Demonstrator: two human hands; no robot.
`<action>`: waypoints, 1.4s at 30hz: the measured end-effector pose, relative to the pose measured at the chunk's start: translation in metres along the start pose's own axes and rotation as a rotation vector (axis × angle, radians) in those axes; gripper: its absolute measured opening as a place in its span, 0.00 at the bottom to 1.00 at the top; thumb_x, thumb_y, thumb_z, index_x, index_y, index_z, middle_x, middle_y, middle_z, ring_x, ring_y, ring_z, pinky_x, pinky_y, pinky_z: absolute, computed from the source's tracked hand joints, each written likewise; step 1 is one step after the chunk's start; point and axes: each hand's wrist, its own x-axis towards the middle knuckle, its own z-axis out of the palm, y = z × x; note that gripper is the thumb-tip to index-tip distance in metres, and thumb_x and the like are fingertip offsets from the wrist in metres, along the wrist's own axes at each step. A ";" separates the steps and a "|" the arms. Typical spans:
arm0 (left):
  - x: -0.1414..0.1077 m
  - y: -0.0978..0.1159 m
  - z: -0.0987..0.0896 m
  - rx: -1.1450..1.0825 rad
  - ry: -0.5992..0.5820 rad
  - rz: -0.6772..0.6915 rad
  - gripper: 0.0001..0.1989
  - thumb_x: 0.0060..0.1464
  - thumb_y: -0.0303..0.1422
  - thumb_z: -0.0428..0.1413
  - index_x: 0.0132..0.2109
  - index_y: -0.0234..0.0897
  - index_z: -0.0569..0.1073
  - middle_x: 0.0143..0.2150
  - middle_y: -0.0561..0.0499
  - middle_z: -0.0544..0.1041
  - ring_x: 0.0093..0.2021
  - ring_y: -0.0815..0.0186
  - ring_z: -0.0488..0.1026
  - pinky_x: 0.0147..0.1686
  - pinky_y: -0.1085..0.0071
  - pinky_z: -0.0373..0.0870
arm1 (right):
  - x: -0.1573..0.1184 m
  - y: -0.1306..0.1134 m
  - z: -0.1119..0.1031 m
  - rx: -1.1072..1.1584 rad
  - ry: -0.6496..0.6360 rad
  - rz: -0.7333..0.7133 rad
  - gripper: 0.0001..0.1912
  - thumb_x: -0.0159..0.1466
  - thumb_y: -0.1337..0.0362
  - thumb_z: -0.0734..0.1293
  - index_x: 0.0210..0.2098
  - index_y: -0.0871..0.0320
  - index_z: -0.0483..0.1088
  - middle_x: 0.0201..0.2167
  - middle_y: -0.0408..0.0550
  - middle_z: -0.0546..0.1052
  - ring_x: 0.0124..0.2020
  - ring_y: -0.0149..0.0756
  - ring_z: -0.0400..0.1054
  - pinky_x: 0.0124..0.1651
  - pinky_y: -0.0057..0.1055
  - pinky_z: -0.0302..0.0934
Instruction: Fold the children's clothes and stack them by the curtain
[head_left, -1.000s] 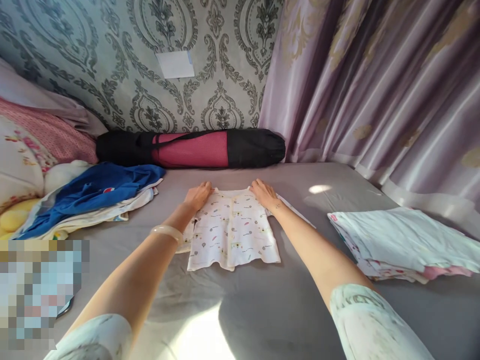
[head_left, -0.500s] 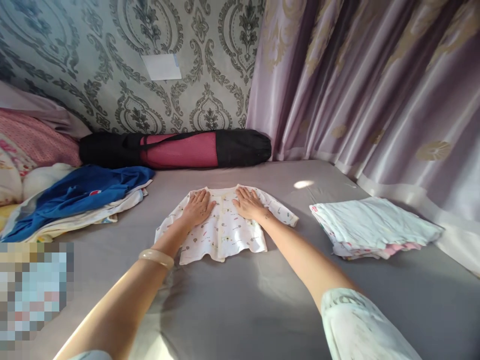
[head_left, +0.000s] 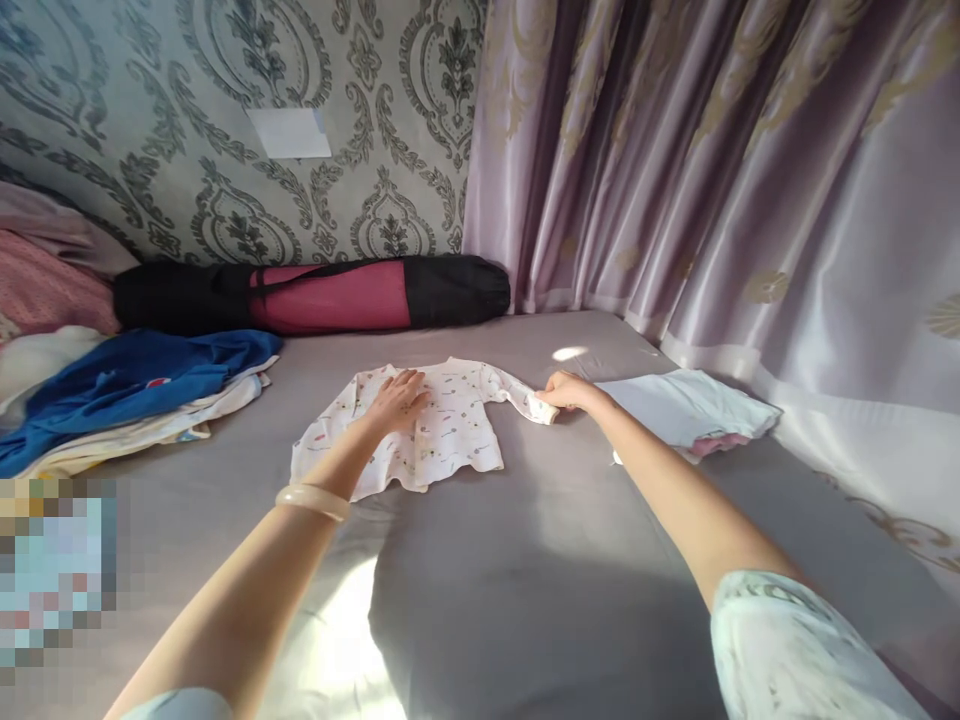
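A small white shirt (head_left: 457, 425) is lying front and center on a gray sheet (head_left: 540, 560), its body spread flat and one sleeve reaching right, the other slanting left and near, partly behind a forearm. The left hand (head_left: 401, 400) is resting palm down on the chest, its grip open with fingers extended, while the right hand (head_left: 571, 392) is pinching the end of the right-hand sleeve, its grip clamped on the cuff (head_left: 546, 409). The thin, printed fabric is looking light and soft, probably cotton, and is likely bending at the slightest pull rather than slipping or tearing; the cuffs, shoulders and hem corners are offering the surest holds, with a flat palm anchoring the body against wrinkles. The hem is rippling in shallow waves along the near edge. At left, a limp blue garment (head_left: 161, 365) is slumping over paler cloth; at right, pale folded clothes (head_left: 664, 403) are forming a low, squared stack with a pink edge showing, partly behind the right arm. Along the far wall, a long cylindrical black-and-pink bag (head_left: 330, 297) is lying on its side, and a glossy lilac curtain (head_left: 570, 180) is hanging in deep vertical pleats at far right.
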 end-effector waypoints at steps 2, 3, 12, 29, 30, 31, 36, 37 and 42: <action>0.010 0.017 0.004 -0.021 -0.005 0.046 0.24 0.65 0.37 0.42 0.65 0.35 0.61 0.68 0.39 0.62 0.69 0.55 0.56 0.67 0.56 0.52 | -0.002 0.004 0.002 0.042 -0.068 0.013 0.16 0.57 0.52 0.73 0.25 0.59 0.72 0.17 0.45 0.72 0.20 0.29 0.66 0.24 0.24 0.58; 0.015 0.025 0.006 -0.033 -0.005 0.070 0.24 0.65 0.36 0.43 0.64 0.35 0.62 0.68 0.39 0.63 0.69 0.55 0.57 0.66 0.56 0.53 | -0.001 0.004 0.003 0.067 -0.096 0.009 0.16 0.56 0.54 0.74 0.23 0.59 0.72 0.16 0.43 0.71 0.18 0.28 0.64 0.23 0.23 0.57; 0.059 0.078 0.025 -0.146 -0.007 0.188 0.21 0.63 0.30 0.44 0.61 0.33 0.65 0.63 0.39 0.69 0.62 0.57 0.67 0.61 0.62 0.63 | 0.015 0.006 0.006 0.348 -0.041 -0.104 0.07 0.50 0.72 0.71 0.23 0.58 0.69 0.16 0.34 0.64 0.20 0.25 0.59 0.22 0.23 0.48; 0.068 0.105 0.032 -0.102 -0.124 -0.020 0.33 0.66 0.48 0.36 0.71 0.38 0.52 0.75 0.46 0.48 0.74 0.52 0.41 0.70 0.52 0.39 | 0.040 0.033 0.001 0.468 0.193 0.008 0.11 0.57 0.75 0.69 0.39 0.59 0.73 0.34 0.47 0.78 0.38 0.37 0.73 0.42 0.30 0.66; 0.068 0.106 0.032 -0.098 -0.132 -0.026 0.34 0.65 0.49 0.36 0.72 0.38 0.51 0.75 0.46 0.47 0.74 0.52 0.41 0.70 0.52 0.39 | 0.038 0.032 0.004 0.366 0.229 -0.004 0.12 0.58 0.76 0.67 0.41 0.59 0.74 0.38 0.49 0.78 0.42 0.39 0.73 0.45 0.31 0.65; 0.068 0.107 0.031 -0.093 -0.141 -0.030 0.34 0.65 0.50 0.36 0.72 0.37 0.51 0.75 0.46 0.46 0.74 0.52 0.40 0.70 0.52 0.39 | 0.036 0.031 0.007 0.269 0.254 -0.018 0.14 0.59 0.76 0.65 0.44 0.59 0.74 0.43 0.52 0.78 0.46 0.41 0.72 0.48 0.33 0.64; 0.072 0.109 0.025 -0.086 -0.195 -0.040 0.35 0.65 0.49 0.36 0.72 0.37 0.50 0.75 0.44 0.44 0.74 0.53 0.38 0.69 0.51 0.38 | 0.018 0.003 0.027 -0.219 0.407 -0.055 0.22 0.64 0.79 0.56 0.52 0.66 0.72 0.53 0.67 0.73 0.57 0.51 0.66 0.56 0.43 0.58; 0.072 0.109 0.023 -0.099 -0.205 -0.043 0.34 0.65 0.49 0.36 0.72 0.37 0.50 0.75 0.44 0.44 0.74 0.54 0.38 0.69 0.52 0.38 | 0.015 -0.005 0.033 -0.258 0.440 -0.096 0.22 0.64 0.79 0.54 0.52 0.68 0.72 0.54 0.69 0.72 0.58 0.52 0.64 0.58 0.44 0.57; 0.058 0.107 0.011 -0.182 -0.189 -0.055 0.30 0.67 0.43 0.35 0.70 0.34 0.51 0.74 0.39 0.48 0.74 0.57 0.42 0.69 0.53 0.42 | 0.010 -0.044 0.066 -0.168 0.339 -0.469 0.25 0.72 0.63 0.51 0.65 0.62 0.60 0.68 0.58 0.59 0.70 0.47 0.48 0.68 0.46 0.45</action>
